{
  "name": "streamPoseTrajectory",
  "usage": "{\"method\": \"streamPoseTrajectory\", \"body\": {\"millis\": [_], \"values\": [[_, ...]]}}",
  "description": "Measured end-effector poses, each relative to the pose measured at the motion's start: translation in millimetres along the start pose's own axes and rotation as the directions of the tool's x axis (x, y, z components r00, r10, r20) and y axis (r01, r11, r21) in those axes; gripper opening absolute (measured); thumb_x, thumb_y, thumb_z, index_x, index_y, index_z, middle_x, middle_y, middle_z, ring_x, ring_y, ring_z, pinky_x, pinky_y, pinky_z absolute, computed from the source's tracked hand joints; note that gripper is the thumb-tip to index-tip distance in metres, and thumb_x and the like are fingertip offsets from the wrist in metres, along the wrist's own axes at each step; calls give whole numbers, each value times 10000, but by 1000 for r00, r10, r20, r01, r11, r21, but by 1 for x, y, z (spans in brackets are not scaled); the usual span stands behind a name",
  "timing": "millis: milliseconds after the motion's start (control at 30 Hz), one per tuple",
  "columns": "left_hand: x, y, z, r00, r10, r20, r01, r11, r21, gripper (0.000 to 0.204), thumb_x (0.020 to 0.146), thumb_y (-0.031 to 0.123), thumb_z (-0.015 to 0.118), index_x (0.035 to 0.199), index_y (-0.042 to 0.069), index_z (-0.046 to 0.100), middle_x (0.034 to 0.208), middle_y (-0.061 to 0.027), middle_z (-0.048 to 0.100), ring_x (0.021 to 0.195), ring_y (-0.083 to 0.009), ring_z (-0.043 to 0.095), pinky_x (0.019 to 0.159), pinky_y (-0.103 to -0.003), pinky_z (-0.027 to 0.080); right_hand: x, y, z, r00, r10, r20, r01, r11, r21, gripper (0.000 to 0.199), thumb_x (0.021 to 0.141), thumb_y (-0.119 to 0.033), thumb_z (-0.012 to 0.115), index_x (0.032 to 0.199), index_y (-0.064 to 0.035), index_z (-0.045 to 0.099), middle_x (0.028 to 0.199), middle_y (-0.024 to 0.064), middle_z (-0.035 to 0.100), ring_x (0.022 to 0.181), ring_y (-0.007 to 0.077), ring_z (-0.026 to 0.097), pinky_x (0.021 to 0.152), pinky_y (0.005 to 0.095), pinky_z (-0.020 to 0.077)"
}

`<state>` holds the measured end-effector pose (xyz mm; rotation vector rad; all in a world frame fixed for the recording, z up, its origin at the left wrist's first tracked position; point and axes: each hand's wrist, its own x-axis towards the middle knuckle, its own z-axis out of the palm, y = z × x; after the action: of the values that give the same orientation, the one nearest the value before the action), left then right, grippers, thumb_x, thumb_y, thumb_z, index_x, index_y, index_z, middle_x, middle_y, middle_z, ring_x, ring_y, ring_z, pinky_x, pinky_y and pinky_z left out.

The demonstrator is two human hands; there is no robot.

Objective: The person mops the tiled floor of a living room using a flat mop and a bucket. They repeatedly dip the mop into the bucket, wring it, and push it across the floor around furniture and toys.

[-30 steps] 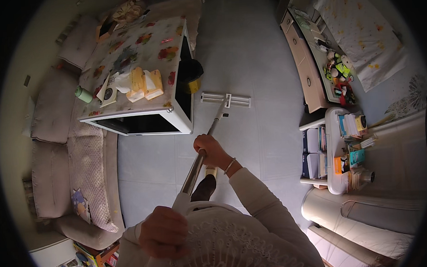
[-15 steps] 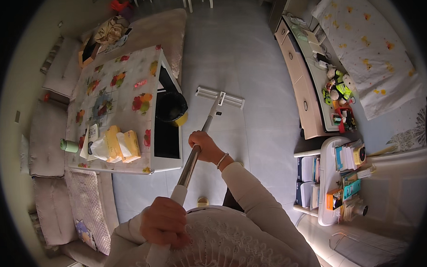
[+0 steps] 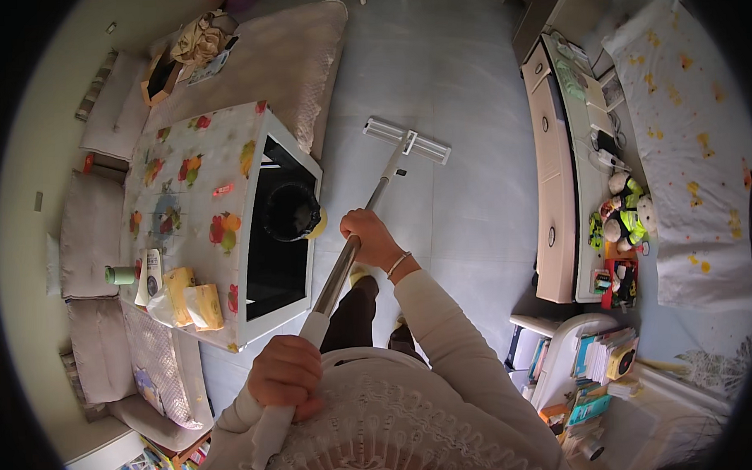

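From the head view, you hold a mop (image 3: pixel 367 210) in both hands. Your left hand (image 3: pixel 286 377) is closed around the white grip at the near end of the pole, just in front of your chest. Your right hand (image 3: pixel 372 239) is wrapped around the metal pole farther along, about midway, with a bracelet at the wrist. The pole's long axis runs from lower left, by your body, up and to the right, away from you. It ends at the flat white mop head (image 3: pixel 407 139), which lies on the grey tile floor (image 3: pixel 461 74) and sits crosswise to the pole. The head rests well out in front of you, between the tabletop (image 3: pixel 200 191) on your left and the long white cabinet (image 3: pixel 552 187) on your right.

The tabletop carries a fruit-patterned cloth, with a green cup (image 3: pixel 119 275), a remote and yellow packets (image 3: pixel 188 298) near its closer end. A dark round bin (image 3: pixel 291 211) stands in the dark opening at the tabletop's right side, just left of the pole; you cannot tell what is in it. An open cardboard box (image 3: pixel 161 77) sits beyond the tabletop on a sofa cushion, with crumpled paper beside it. Soft toys (image 3: pixel 624 218) lie on the cabinet top. A white rack (image 3: pixel 562 353) at your lower right holds books standing on edge.
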<state>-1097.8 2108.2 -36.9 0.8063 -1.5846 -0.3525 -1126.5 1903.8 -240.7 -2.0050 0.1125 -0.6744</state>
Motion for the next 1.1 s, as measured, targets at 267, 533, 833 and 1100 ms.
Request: {"method": "streamPoseTrajectory", "body": {"millis": [267,533,833,1100], "values": [[99,-162,-70,997,71,-4,-71,995,-74,282,736,49,732,639,71,468,550,-54,547,463,-201,553,451,-306,467,138,116,-76,999,53,6,-52,993,-103,189,587,37,562,686,-88,460,660,79,494,691,317,482,639,391,394],[231,-299,-140,984,10,177,17,988,-152,252,665,-43,691,653,56,460,562,-69,520,461,-226,538,438,-325,452,270,204,-166,995,101,20,-99,990,-105,211,615,68,535,729,-91,459,694,62,478,706,290,455,693,356,394],[360,-436,-150,992,-54,118,62,996,-63,225,707,-33,642,672,54,438,561,-80,519,463,-242,524,447,-341,433,394,318,-276,1000,-15,-16,13,996,-88,154,631,6,592,678,-86,479,651,72,515,652,302,502,607,384,412],[469,-547,-129,996,-83,26,84,995,-45,235,751,-8,664,692,34,441,582,-89,526,482,-253,530,468,-358,451,481,397,-385,999,-45,23,46,998,-43,142,623,-69,620,631,-85,479,629,91,504,656,312,504,609,397,405]]}}
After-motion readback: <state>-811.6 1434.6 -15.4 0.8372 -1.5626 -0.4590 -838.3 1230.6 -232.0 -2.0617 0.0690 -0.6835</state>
